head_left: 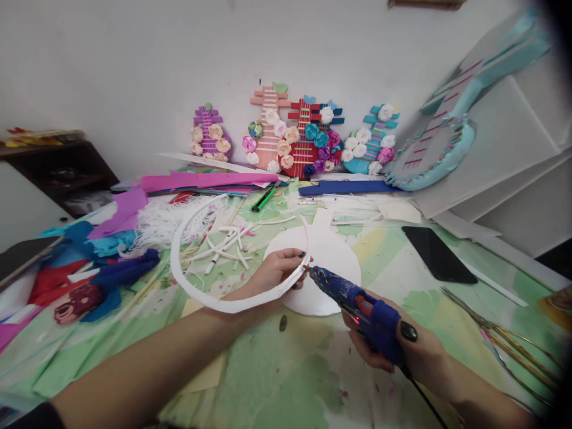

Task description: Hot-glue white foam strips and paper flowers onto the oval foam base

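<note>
L hand (277, 271) pinches 1 white strip (196, 292); R hand (393, 348) grips 1 blue glue gun (353, 304); 5 paper guitars (304, 140) behind.

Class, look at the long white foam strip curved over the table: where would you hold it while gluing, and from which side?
Pinch the white foam strip near its glued end, as the left hand does, coming from inside the curve. It is thin and floppy, and the glue gun nozzle arrives from the right.

glue gun cord (429, 400) cut off below, dark shelf (67, 173) contents blurred
</note>
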A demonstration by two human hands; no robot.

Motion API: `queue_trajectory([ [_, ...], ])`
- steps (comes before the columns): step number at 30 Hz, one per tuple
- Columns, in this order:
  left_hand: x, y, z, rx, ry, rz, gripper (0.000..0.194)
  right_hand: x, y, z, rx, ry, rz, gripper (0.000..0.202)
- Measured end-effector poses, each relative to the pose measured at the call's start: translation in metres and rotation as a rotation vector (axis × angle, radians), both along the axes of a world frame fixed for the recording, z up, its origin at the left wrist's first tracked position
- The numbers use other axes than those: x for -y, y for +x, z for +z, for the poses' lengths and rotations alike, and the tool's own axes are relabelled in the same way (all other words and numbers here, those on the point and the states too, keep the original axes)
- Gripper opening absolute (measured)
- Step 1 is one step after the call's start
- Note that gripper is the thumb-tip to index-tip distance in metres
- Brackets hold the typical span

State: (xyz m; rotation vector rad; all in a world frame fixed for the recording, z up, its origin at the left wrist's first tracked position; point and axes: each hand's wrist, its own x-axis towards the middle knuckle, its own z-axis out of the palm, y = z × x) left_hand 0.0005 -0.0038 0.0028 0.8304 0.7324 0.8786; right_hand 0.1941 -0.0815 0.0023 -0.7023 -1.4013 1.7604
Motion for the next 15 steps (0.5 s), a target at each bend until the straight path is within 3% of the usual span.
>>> queue_trajectory([
  [9, 0.006, 0.004, 0.005, 0.059, 0.007, -0.038, 0.010, 0.006, 0.008, -0.004, 0.084, 0.044, 0.199, 0.053],
  [11, 0.006, 0.004, 0.006, 0.061, 0.009, -0.034, 0.010, 0.008, 0.008, -0.003, 0.055, 0.030, 0.193, 0.053],
  [15, 0.004, 0.004, 0.004, 0.094, 0.016, -0.011, 0.013, 0.009, 0.005, -0.003, 0.001, 0.073, 0.054, 0.049],
])
